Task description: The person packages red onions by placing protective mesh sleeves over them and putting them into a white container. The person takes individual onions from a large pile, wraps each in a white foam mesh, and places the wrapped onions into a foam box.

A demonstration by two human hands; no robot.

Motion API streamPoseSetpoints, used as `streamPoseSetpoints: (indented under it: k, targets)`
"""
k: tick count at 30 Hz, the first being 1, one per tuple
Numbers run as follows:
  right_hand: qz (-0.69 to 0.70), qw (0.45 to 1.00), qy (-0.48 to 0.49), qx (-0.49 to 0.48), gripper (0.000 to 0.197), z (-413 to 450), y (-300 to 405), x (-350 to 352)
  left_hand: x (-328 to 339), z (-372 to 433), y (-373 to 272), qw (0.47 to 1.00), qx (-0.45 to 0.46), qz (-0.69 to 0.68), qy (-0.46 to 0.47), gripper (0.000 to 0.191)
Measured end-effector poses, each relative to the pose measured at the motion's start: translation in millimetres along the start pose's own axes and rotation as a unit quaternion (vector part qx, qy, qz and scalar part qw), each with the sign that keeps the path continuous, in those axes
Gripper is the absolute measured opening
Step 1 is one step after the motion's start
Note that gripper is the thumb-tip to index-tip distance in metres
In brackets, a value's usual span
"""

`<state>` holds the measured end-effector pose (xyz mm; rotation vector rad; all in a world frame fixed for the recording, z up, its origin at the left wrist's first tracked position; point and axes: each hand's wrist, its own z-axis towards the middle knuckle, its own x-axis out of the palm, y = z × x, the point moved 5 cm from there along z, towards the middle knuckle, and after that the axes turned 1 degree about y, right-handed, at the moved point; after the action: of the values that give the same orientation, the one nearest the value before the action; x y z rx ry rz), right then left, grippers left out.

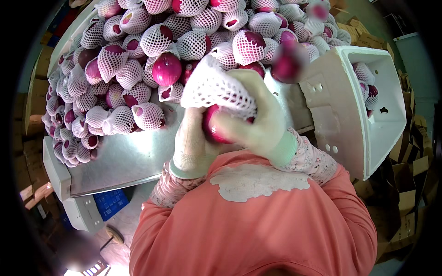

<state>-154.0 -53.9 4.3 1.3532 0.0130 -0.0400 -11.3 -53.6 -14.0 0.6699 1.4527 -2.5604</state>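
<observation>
Before my chest, my gloved left hand (195, 141) holds a glossy red-purple onion (217, 126) from its left side. A white foam net sleeve (219, 86) partly covers the onion's top and hangs between the hands. My gloved right hand (264, 114) is on the sleeve and the onion from the right, its fingers blurred across the onion's front. Just beyond lie many similar onions in foam nets; one onion (166, 69) there shows a largely bare, shiny side. The undersides of both hands are hidden.
A heap of netted onions (117, 62) covers the far and left parts of a metal table (134, 158). At right, a white foam box (386, 127) holds several netted onions. Cardboard boxes (404, 203) stand along the right, and a blue crate (110, 203) lies under the table.
</observation>
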Motion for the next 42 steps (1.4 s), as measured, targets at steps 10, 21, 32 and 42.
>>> streamPoseSetpoints:
  k: [10,21,32,42]
  targets:
    - [0.179,0.97,-0.039,0.162,0.029,5.5,-4.1,-8.1,3.3,-3.6,-4.0,0.992,0.017,0.119,0.047,0.077]
    - [0.208,0.966,-0.043,0.148,0.029,1.2,-4.0,-7.3,1.6,-4.2,-4.8,0.994,0.024,0.097,0.052,0.079]
    - [0.235,0.955,-0.044,0.178,0.03,1.1,-6.4,-7.5,-0.1,-1.8,-11.5,0.992,0.061,0.1,0.047,0.077]
    - [0.009,0.995,-0.09,0.049,0.041,8.1,-12.6,-40.0,21.4,4.4,4.6,0.673,-0.398,-0.61,0.131,0.097]
